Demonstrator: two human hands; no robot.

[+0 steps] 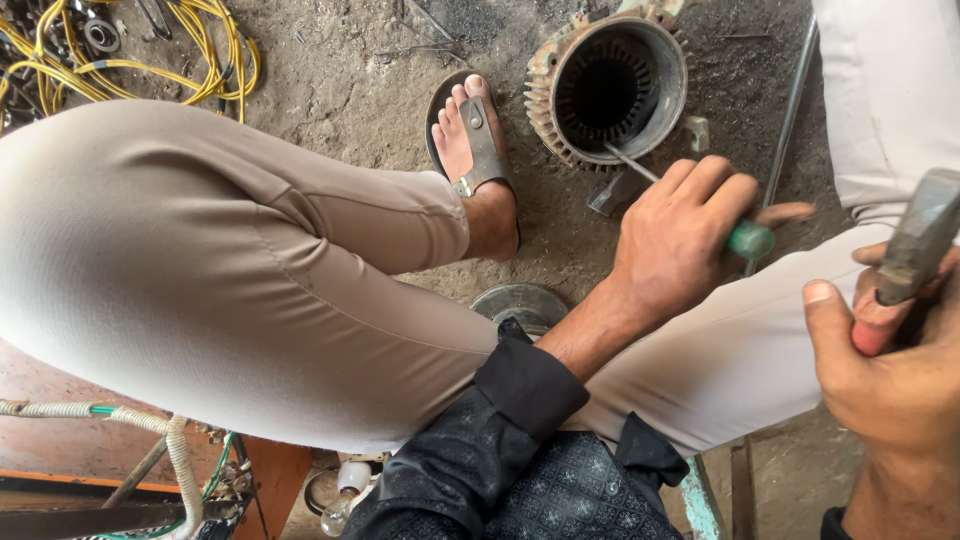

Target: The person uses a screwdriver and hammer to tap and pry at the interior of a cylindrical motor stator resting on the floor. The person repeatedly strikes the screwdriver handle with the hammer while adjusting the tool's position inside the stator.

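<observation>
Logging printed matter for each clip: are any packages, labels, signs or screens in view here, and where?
None in view: only the left hand on a green-handled screwdriver, the right hand holding a hammer, and a motor housing on the ground.

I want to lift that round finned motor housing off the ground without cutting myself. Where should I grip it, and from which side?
Probably by the outer finned body of the housing, one hand on each side, coming from above. It lies with its open mouth tilted toward the camera, so the ribbed flanks are exposed. Keep your fingers out of the bore: the slotted core looks sharp, and the screwdriver in the left hand points into it.
</observation>
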